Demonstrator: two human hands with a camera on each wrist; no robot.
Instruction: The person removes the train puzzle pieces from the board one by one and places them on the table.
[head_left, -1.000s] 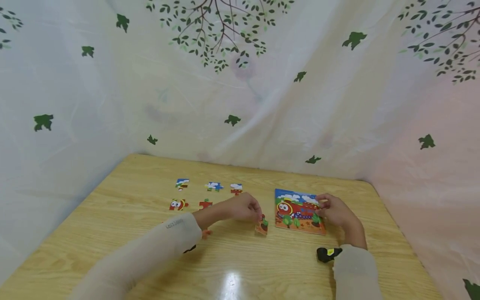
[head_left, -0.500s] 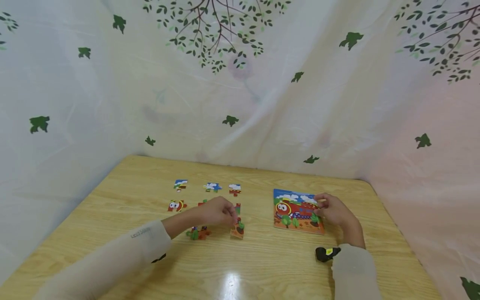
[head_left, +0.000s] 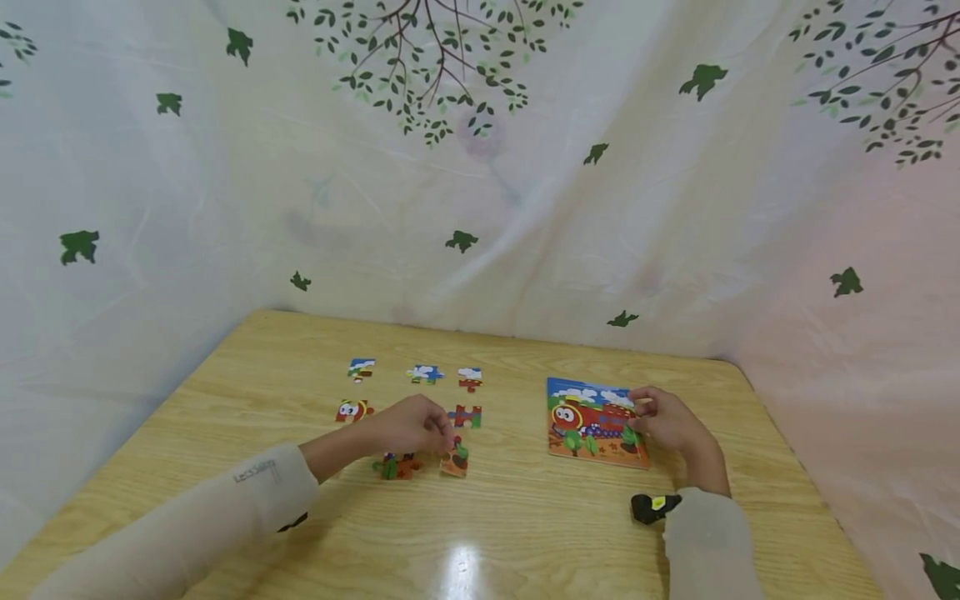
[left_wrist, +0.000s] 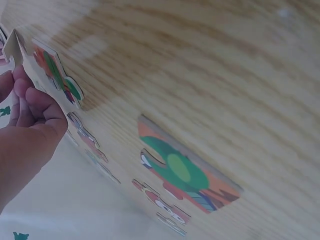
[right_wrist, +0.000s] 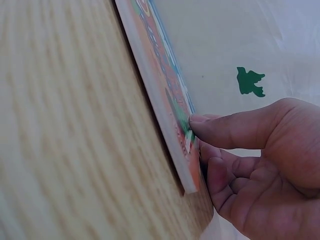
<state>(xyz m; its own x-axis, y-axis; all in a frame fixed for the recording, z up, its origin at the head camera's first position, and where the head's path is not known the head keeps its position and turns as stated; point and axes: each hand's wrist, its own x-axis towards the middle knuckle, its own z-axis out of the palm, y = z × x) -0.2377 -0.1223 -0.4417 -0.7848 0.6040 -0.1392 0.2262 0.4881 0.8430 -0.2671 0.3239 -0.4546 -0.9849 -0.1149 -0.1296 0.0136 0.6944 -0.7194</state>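
In the head view my left hand (head_left: 411, 425) pinches a puzzle piece (head_left: 456, 458) with an orange and green print. The held piece (left_wrist: 13, 46) stands tilted at the fingertips in the left wrist view, mostly showing its plain back. Beside it lies a piece with a green tree (head_left: 397, 467). To the right, the square puzzle board (head_left: 588, 421) bears a red cartoon train. My right hand (head_left: 671, 425) holds its right edge. In the right wrist view the thumb presses on the board's top face (right_wrist: 170, 110), and the other fingers curl at its side.
Several loose pieces lie in rows at the left, among them a red piece (head_left: 467, 417), a piece with eyes (head_left: 352, 411) and a cloud piece (head_left: 425, 374). A pale cloth (head_left: 525, 208) hangs behind the wooden table (head_left: 540, 533).
My left hand has moved left with the puzzle piece, from near the board to beside the loose pieces, uncovering the red piece. The right hand stays at the board.
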